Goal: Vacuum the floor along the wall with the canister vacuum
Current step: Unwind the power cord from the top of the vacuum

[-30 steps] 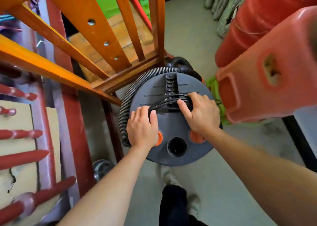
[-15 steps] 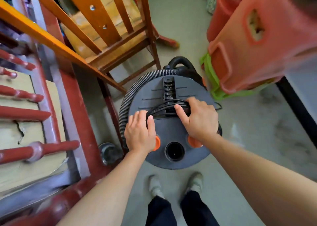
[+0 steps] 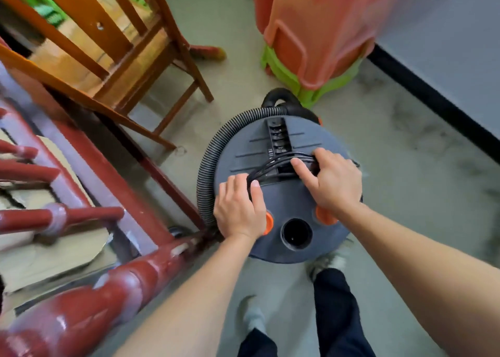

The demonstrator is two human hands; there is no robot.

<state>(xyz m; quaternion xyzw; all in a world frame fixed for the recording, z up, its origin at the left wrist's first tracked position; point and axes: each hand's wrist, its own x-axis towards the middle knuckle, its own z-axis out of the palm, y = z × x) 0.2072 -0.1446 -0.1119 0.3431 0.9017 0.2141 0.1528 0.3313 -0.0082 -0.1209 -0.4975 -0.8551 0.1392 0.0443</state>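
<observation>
Looking straight down on the grey canister vacuum (image 3: 284, 202), parked on the floor (image 3: 405, 172) right under both sets of fingers. Pinching the near end of the black power cord (image 3: 273, 164) between thumb and forefinger of the left hand (image 3: 239, 210), with the heel of that hand resting on the lid just beside an orange latch (image 3: 268, 222). Curling the right hand (image 3: 335, 180) round the same cord bundle a bit further right, over the black handle slot, with the thumb laid across the strands. So: grasping cord on both sides. Can spot a second orange latch (image 3: 324, 216) tucked under the right wrist, plus an open round port (image 3: 296, 233) between the two wrists, nearer than the fingers. Also a ribbed hose (image 3: 208, 164) looping round the lid's edge just left of the left fingers. Further left, a red-painted frame (image 3: 113, 216); up and left of the fingers, a wooden chair (image 3: 116, 45). Beyond the right fingers, stacked plastic stools (image 3: 319, 37), orange over green, then the wall (image 3: 446, 31) with its black skirting (image 3: 433, 96) well off to the right.
</observation>
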